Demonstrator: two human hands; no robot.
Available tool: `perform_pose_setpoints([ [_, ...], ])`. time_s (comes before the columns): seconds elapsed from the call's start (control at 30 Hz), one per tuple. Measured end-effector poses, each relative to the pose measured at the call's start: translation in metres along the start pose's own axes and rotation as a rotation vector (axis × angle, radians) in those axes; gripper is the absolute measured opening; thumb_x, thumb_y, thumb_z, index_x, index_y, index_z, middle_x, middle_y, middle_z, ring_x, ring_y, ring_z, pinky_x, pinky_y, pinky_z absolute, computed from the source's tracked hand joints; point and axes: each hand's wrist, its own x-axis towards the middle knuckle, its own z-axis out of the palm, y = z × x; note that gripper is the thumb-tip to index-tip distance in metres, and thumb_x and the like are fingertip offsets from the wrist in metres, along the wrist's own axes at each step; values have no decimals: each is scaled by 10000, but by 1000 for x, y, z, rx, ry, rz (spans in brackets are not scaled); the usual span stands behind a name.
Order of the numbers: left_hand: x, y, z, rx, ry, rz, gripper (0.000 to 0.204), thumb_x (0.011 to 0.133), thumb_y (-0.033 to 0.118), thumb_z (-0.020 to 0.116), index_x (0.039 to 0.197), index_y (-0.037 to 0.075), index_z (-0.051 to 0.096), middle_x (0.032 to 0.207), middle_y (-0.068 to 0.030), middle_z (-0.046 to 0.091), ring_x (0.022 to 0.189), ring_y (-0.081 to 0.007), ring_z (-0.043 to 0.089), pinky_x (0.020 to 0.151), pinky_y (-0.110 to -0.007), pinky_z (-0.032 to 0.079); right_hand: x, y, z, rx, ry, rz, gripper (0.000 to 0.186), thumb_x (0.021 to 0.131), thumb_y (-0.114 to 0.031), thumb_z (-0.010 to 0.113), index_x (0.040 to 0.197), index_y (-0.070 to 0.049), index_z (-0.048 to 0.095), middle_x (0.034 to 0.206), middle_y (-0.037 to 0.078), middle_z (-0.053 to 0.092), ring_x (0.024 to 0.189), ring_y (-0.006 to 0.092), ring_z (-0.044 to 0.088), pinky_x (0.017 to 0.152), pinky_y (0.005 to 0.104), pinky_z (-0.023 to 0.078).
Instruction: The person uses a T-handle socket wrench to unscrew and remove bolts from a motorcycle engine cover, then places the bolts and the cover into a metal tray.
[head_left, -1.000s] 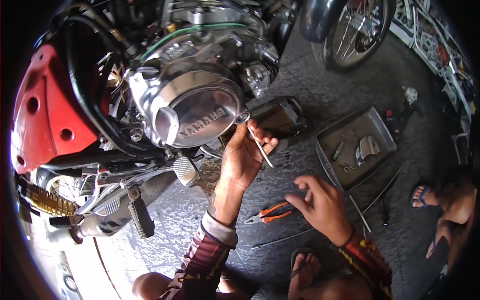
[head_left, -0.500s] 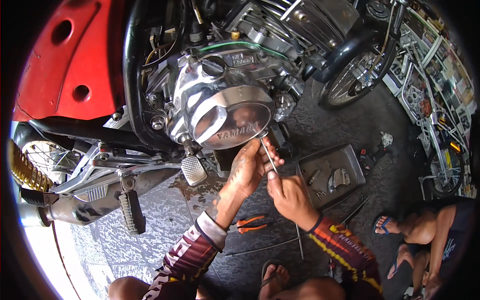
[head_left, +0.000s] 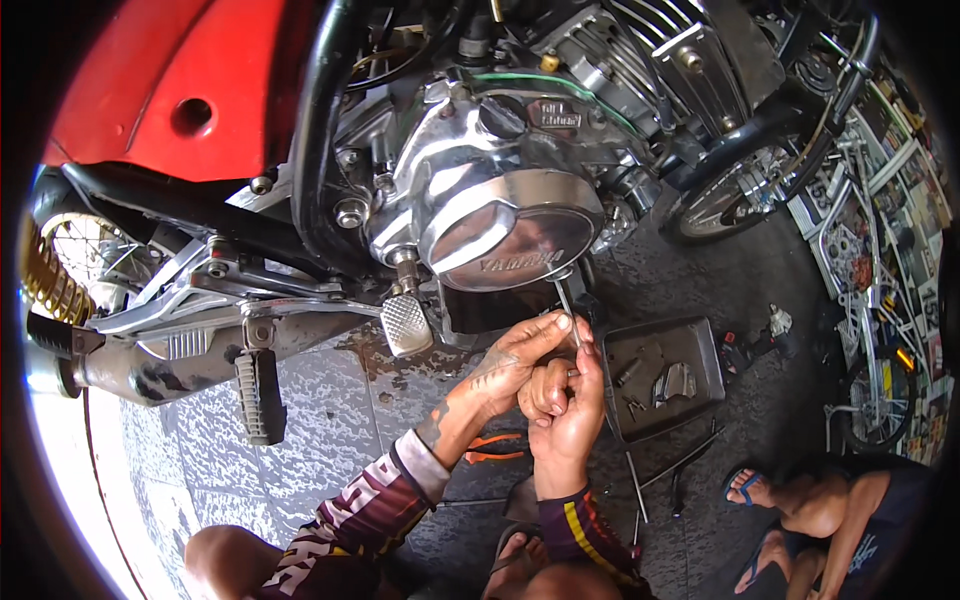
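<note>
Below the round engine cover point(head_left: 515, 235), the left hand point(head_left: 510, 362) and right hand point(head_left: 565, 405) are hiding the thin rod's point(head_left: 566, 305) lower end. Farther below it, the left wrist's kinda blocking the pliers' point(head_left: 495, 456) head. Up-left of it, the red panel point(head_left: 150, 100) is running out of frame. Lower right of it, some tray bits point(head_left: 635, 405) are looking too tiny to identify.

Single wide fisheye head view; camera sat on the wearer's head, looked steeply down, fairly near the round engine cover point(head_left: 520, 235), taking in floor point(head_left: 310, 410) below it and front wheel point(head_left: 728, 203) right of it.
</note>
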Motion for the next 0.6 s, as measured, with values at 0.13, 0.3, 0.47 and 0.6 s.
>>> perform_pose_setpoints([
  [0.13,9,-11,-13,74,15,96,252,953,279,458,995,47,548,912,-69,595,843,-135,577,763,-270,484,-2,-1,-4,-95,7,46,390,981,-361,307,917,-38,517,469,-32,281,364,62,238,345,213,195],
  [0.3,7,-7,-9,153,51,181,249,940,295,486,965,62,570,916,-40,591,909,-132,558,867,-314,438,-11,-41,-31,-1290,-103,-208,385,905,-409,514,783,-45,488,560,0,405,465,77,387,425,265,304],
  [0.47,1,-2,-9,248,121,171,255,944,306,476,938,77,587,898,-18,593,910,-110,555,866,-305,429,4,-94,0,-2121,-650,-519,382,795,-422,641,860,-68,511,710,83,542,519,240,566,459,395,432],
  [0.6,4,-1,-1,240,133,154,257,937,316,488,908,86,599,891,-7,592,907,-97,552,862,-303,428,22,-107,18,-2514,-996,-693,393,830,-427,575,766,-40,602,665,80,578,542,199,611,444,333,465],
])
